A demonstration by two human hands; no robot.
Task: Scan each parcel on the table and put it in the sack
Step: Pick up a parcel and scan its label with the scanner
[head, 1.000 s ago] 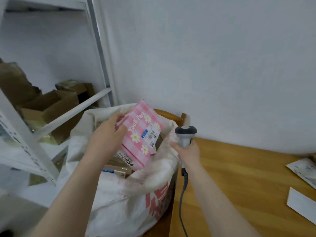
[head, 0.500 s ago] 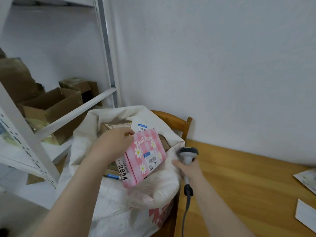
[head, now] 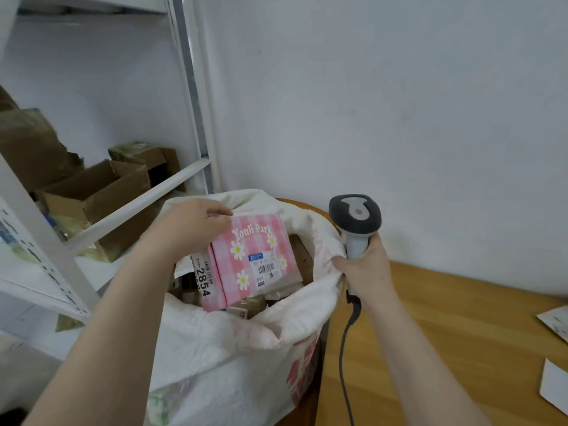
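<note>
The box point(head: 255, 259) in the mouth of the sack point(head: 233, 348) is pink-and-white checked, dotted with white daisies with yellow centres, and carries white lettering. Its side label is white with black digits, and its front label is white with a blue patch. The sack is white with red print low down. Right of the sack, the scanner point(head: 355, 216) has a dark grey head, a pale grey handle and a black cable point(head: 344, 364). The desk point(head: 430, 348) is honey-brown wood. Left of the sack, the shelf point(head: 40, 241) is white and the cardboard boxes point(head: 101, 195) are brown.

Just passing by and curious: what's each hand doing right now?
Left hand: holds the pink box in the mouth of the sack.
Right hand: holds the scanner, touching the sack's rim.
</note>
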